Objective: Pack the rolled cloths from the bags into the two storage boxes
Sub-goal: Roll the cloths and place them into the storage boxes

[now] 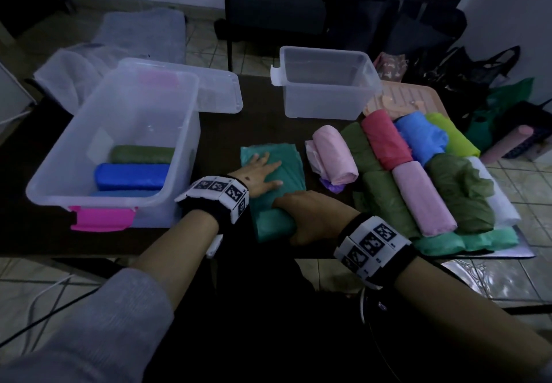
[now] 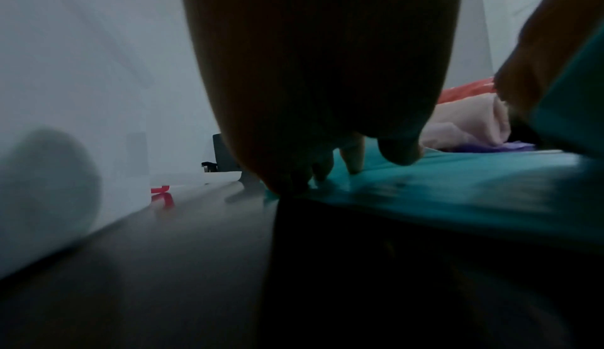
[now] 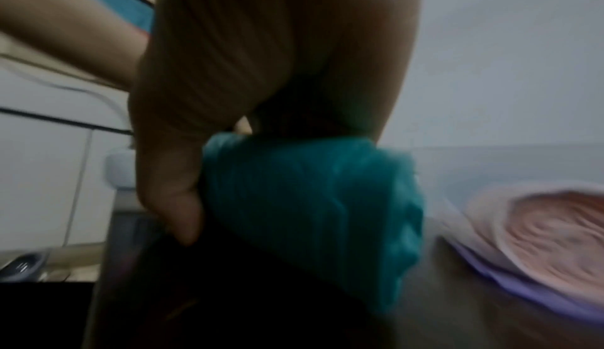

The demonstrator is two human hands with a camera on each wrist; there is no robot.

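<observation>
A teal cloth (image 1: 280, 173) lies on the dark table (image 1: 221, 119), flat at its far end and rolled at its near end (image 3: 310, 199). My left hand (image 1: 260, 173) lies flat on the flat part with fingers spread (image 2: 353, 158). My right hand (image 1: 301, 218) grips the rolled near end, thumb curled under it (image 3: 183, 215). The large clear box (image 1: 119, 143) on the left holds a green roll (image 1: 140, 154) and a blue roll (image 1: 131, 176). The small clear box (image 1: 325, 84) stands at the back with nothing visible in it. A pink roll (image 1: 334, 155) lies just right of the teal cloth.
Several rolled cloths (image 1: 418, 167) in red, blue, green, pink and teal are stacked on the table's right side. A clear lid (image 1: 218, 92) leans behind the large box. A pink lid (image 1: 400, 98) lies behind the stack. A dark chair (image 1: 277, 6) and bags (image 1: 466, 69) stand beyond the table.
</observation>
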